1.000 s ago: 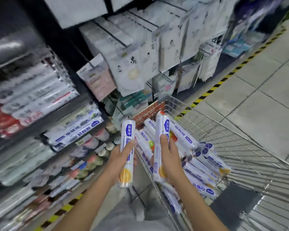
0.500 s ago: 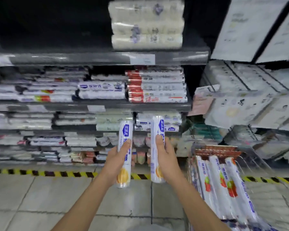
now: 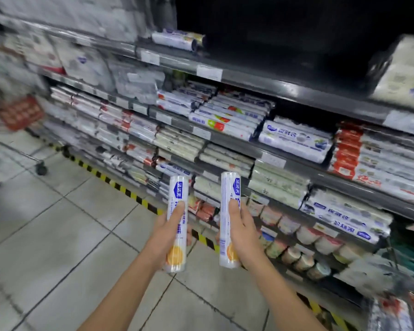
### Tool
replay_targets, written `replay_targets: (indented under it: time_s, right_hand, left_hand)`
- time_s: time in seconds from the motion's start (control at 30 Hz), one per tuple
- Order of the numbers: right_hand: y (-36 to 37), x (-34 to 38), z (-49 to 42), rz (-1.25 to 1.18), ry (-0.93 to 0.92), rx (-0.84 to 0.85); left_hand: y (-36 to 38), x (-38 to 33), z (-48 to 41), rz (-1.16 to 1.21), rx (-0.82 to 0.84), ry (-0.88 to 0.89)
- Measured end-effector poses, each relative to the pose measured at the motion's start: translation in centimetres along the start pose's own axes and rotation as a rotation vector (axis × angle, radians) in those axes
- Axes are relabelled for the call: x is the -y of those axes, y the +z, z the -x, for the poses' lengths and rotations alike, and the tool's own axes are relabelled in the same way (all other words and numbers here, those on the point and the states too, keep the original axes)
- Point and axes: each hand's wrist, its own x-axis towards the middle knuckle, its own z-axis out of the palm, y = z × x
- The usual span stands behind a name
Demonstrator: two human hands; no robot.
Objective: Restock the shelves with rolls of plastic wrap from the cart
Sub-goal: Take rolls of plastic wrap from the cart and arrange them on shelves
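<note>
The left hand (image 3: 164, 237) held one roll of plastic wrap (image 3: 178, 189), fingers closed round its lower half and the thumb lying up along its near face. The right hand (image 3: 243, 235) gripped a second roll (image 3: 230, 187) the same way. Both rolls stood upright, side by side but apart, in the air over the tiled floor (image 3: 57, 235) and in front of the lower shelves (image 3: 239, 80). Each was white with a blue label near the top and an orange picture near the bottom.

The shelves ran from the far left to the near right, their dark rails carrying white price tags (image 3: 209, 72). Wrapped rolls lay on their sides in stacks across the middle tiers, among them a white and blue stack (image 3: 294, 142) and a red-ended stack (image 3: 368, 158) to the right. Small round tubs (image 3: 308, 235) lined a low tier right of the hands. Yellow and black striped tape (image 3: 129, 194) ran along the floor at the foot of the shelves.

At the far left stood what seemed to be a wire cart (image 3: 19, 113) with a red panel and a dark wheel, though blur left it unclear. More blurred rolls (image 3: 389, 314) showed in the near right corner.
</note>
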Motion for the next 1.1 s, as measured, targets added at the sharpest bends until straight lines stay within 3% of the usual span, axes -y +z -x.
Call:
replay_targets:
  time_s: [0.3, 0.7, 1.1]
  right_hand:
    - [13.0, 1.4, -3.7, 0.078, 0.037, 0.173]
    - [22.1, 7.7, -17.5, 0.1, -0.004, 0.359]
    - [27.0, 14.2, -31.0, 0.079, -0.06, 0.218]
  left_hand:
    - [-11.4, -2.6, -1.9, 0.139, -0.185, 0.024]
    - [-17.4, -10.8, -13.3, 0.17, -0.319, 0.06]
    - [-19.1, -20.8, -27.0, 0.035, -0.196, 0.097]
